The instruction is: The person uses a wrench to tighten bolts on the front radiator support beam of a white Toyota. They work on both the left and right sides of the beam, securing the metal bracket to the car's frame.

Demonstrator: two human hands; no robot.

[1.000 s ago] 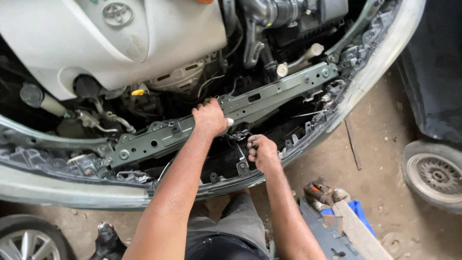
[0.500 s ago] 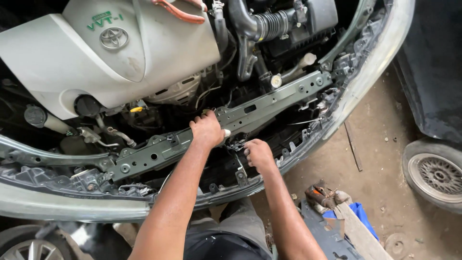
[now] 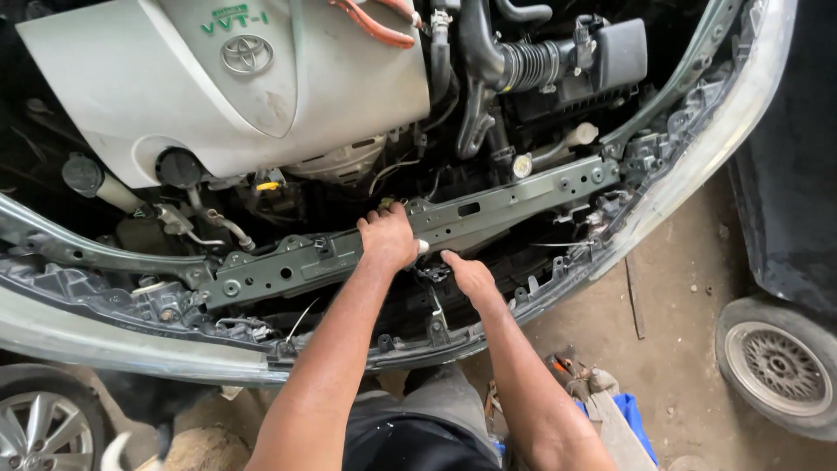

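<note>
Item: open engine bay of a car, seen from above at the front edge.

- Grey-green stamped metal crossbar (image 3: 488,209), pierced with bolt holes: runs slantwise from lower left of the frame to upper right, across the middle.
- Left hand (image 3: 388,237): centre of frame, fingers curled over the crossbar's upper edge, clamped on it.
- Right hand (image 3: 469,275): just right of and below the left hand, beneath the crossbar, thumb pointing toward the black latch fitting (image 3: 433,272) there. Fingers hidden from view; cannot tell whether they grip anything.
- Large off-white plastic engine cover (image 3: 174,96): upper left.
- Black ribbed rubber intake hose (image 3: 521,65): top centre-right, joined to a black plastic box (image 3: 621,54).
- Orange-red curved hose (image 3: 370,26): top centre.
- Silver-grey curved bumper shell (image 3: 724,131): sweeps from bottom left around to upper right.
- Silver alloy wheel (image 3: 39,427): lower left corner.
- Tyre with silver mesh-pattern wheel (image 3: 776,366): lower right, lying on the dusty concrete floor (image 3: 671,288).
- Blue cloth-like item (image 3: 632,419): bottom right of centre, beside the right forearm.
</note>
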